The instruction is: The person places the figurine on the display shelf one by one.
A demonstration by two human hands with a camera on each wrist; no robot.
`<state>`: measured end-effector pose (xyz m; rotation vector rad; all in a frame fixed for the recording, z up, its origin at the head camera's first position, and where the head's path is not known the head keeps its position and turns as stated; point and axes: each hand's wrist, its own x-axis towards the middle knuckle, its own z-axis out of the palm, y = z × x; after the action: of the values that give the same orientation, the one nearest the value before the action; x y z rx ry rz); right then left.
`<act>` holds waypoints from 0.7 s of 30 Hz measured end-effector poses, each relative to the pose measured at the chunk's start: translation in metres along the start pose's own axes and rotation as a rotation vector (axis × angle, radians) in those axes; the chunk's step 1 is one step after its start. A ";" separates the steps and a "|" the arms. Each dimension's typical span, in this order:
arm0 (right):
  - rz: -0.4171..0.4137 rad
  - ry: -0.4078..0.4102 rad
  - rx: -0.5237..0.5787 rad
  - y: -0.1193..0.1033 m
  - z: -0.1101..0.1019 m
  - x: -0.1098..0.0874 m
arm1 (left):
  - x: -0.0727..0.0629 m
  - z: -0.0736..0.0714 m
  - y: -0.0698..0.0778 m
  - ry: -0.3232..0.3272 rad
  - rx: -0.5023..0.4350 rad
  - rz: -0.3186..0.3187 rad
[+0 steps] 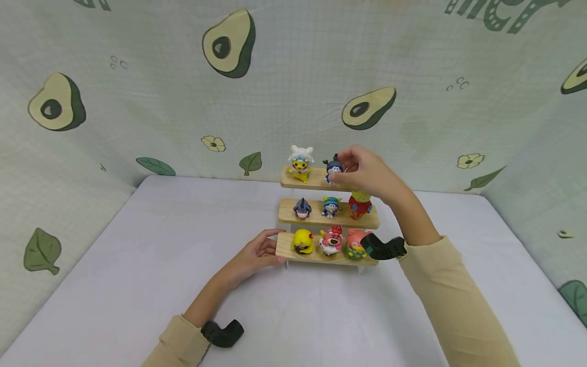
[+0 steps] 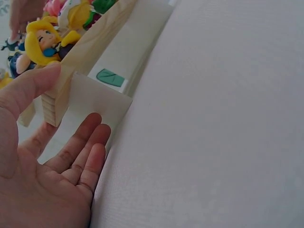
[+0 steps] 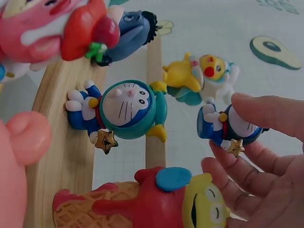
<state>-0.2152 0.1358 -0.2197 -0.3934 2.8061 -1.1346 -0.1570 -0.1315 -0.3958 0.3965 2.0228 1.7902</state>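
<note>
My right hand pinches a small Doraemon figurine in a dark hood, over the right half of the top shelf. In the right wrist view the thumb lies against its head and fingers are behind it. Whether its base touches the shelf I cannot tell. On the same shelf, to its left, stands a yellow figurine in a white hood. At the lower left, my left hand grips the left end of the bottom wooden shelf, thumb on top and index finger underneath.
The middle shelf carries a blue-grey donkey figurine, a teal-hooded Doraemon figurine and a red cone-shaped figurine. On the bottom shelf sit yellow, pink-and-white and pink-and-green figurines. An avocado-print cloth hangs behind.
</note>
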 end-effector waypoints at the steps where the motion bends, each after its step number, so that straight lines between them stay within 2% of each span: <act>1: 0.013 -0.012 -0.003 0.000 0.001 0.002 | 0.000 0.000 0.000 0.001 -0.001 0.000; 7: 0.082 -0.032 -0.019 0.005 0.004 0.015 | 0.000 -0.001 -0.001 0.000 -0.005 -0.002; 15: 0.078 -0.035 0.008 0.008 0.003 0.020 | 0.000 0.000 0.000 0.001 -0.005 -0.002; 21: 0.104 -0.035 -0.003 0.009 0.004 0.023 | 0.000 -0.001 0.000 -0.003 -0.012 0.005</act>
<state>-0.2384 0.1329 -0.2288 -0.2610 2.7625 -1.0909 -0.1572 -0.1320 -0.3955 0.4010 2.0101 1.8029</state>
